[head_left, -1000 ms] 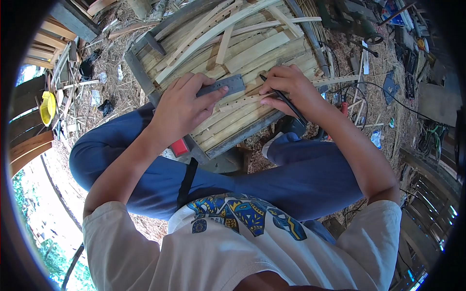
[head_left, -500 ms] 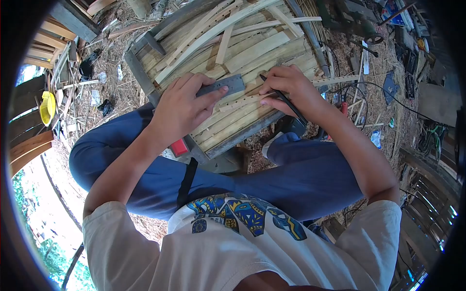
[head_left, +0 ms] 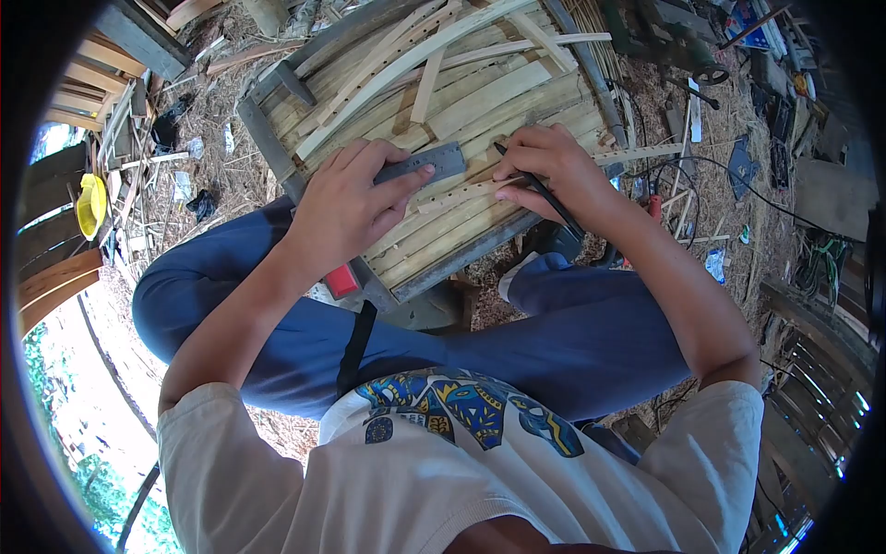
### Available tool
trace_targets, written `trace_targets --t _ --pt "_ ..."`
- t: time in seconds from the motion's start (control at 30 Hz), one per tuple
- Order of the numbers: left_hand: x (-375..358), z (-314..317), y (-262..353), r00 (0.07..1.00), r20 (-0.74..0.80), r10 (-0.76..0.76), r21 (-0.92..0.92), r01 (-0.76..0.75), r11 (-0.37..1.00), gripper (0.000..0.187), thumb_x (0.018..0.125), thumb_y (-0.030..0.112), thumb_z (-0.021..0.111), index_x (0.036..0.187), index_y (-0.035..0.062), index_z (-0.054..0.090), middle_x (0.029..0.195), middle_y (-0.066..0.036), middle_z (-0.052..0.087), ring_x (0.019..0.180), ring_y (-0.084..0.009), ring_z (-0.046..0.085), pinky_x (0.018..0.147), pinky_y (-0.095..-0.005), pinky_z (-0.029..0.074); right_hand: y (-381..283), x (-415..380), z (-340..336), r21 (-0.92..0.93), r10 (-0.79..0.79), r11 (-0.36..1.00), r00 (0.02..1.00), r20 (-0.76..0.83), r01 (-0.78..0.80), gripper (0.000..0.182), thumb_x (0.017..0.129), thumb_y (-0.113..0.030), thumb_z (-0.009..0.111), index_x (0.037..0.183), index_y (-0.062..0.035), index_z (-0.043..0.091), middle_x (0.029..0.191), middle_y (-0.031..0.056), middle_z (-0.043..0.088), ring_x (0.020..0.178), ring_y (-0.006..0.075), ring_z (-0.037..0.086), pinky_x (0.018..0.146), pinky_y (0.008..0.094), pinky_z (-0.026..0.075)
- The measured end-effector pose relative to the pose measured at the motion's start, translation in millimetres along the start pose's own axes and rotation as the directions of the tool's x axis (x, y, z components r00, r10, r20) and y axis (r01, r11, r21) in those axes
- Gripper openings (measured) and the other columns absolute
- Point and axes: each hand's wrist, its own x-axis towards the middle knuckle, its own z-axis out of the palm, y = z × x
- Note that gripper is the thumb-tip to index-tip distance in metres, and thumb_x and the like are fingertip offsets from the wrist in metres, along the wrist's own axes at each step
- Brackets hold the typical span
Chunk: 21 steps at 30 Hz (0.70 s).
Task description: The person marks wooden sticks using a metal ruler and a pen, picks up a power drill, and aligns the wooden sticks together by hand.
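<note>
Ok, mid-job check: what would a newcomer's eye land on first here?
Probably the two bare hands over the slatted wooden worktop: the left hand holds a metal ruler, and the right hand holds a black pen. Next, the blue-and-yellow shirt print at lower centre, and the bright yellow object at far left.

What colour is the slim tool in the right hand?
The slim tool is black, seen in the head view, the only one.
</note>
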Motion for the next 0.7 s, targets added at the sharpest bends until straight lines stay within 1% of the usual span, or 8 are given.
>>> trace_targets --t 0.17,0.47,0.57,0.7 --pt "0.3 -0.3 0.1 1.0 -0.004 0.002 -0.004 -0.002 1.0 0.05 0.088 0.007 0.083 0.136 0.0224 0.082 0.127 -0.009 0.071 0.107 -0.0311 0.069 0.093 -0.0436 0.058 1.1 -1.3 1.3 -0.01 -0.004 1.0 1.0 -0.006 0.004 0.021 0.088 -0.02 0.092 0.102 -0.0114 0.078 0.101 0.0064 0.073 0.098 0.0314 0.07 0.094 0.0428 0.048" --pt "-1.5 -1.3 0.9 1.0 0.031 -0.002 0.005 0.002 1.0 0.056 0.087 0.006 0.083 0.141 0.0208 0.079 0.131 -0.01 0.069 0.111 -0.0319 0.068 0.096 -0.045 0.059 0.3 -1.2 0.0 -0.009 0.017 1.0 1.0 0.015 -0.017 0.021 0.089 -0.021 0.092 0.103 -0.0118 0.079 0.105 0.0058 0.074 0.102 0.0303 0.071 0.095 0.0429 0.047" --pt "0.3 0.3 0.7 1.0 0.009 -0.007 0.039 0.007 0.999 0.056 0.087 0.005 0.082 0.141 0.0191 0.078 0.129 -0.01 0.069 0.11 -0.032 0.067 0.096 -0.0446 0.059 -1.9 -1.7 -2.8 -0.003 0.006 1.0 1.0 0.008 -0.006 0.022 0.089 -0.022 0.091 0.105 -0.0121 0.08 0.105 0.0057 0.074 0.104 0.0295 0.07 0.095 0.0428 0.048" --pt "8.1 -0.5 5.9 1.0 -0.026 0.015 0.101 -0.012 0.995 0.056 0.088 0.006 0.082 0.142 0.0178 0.078 0.127 -0.011 0.069 0.109 -0.0317 0.067 0.095 -0.0435 0.059 4.0 -1.9 -3.7 -0.019 -0.064 0.998 0.998 0.008 0.064 0.024 0.088 -0.018 0.092 0.108 -0.0107 0.081 0.106 0.0082 0.072 0.1 0.0324 0.068 0.091 0.044 0.049"
